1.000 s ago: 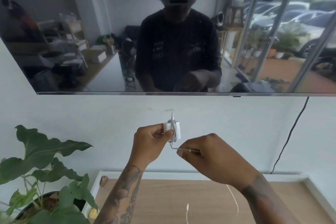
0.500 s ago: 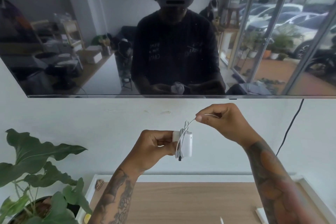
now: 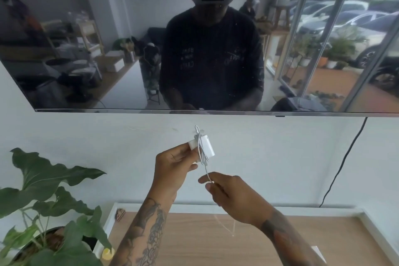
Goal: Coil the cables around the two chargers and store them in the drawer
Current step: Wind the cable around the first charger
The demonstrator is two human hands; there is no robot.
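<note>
The white charger (image 3: 201,146) is held up in front of the wall, its cable (image 3: 203,153) looped several times around it. The left hand (image 3: 174,163) pinches the charger's left end. Just below and right, the right hand (image 3: 232,195) pinches the cable's loose tail, above the wooden tabletop (image 3: 205,242).

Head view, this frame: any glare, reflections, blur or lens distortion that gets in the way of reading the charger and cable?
Head view: the dark screen mirrors the room and bright windows, but sits above the work. Wide-angle bend shows along its lower edge. The charger in the left hand is sharp; the cable pinched by the right hand goes faint and smeared over the wooden top. Lighting soft, even.
</note>
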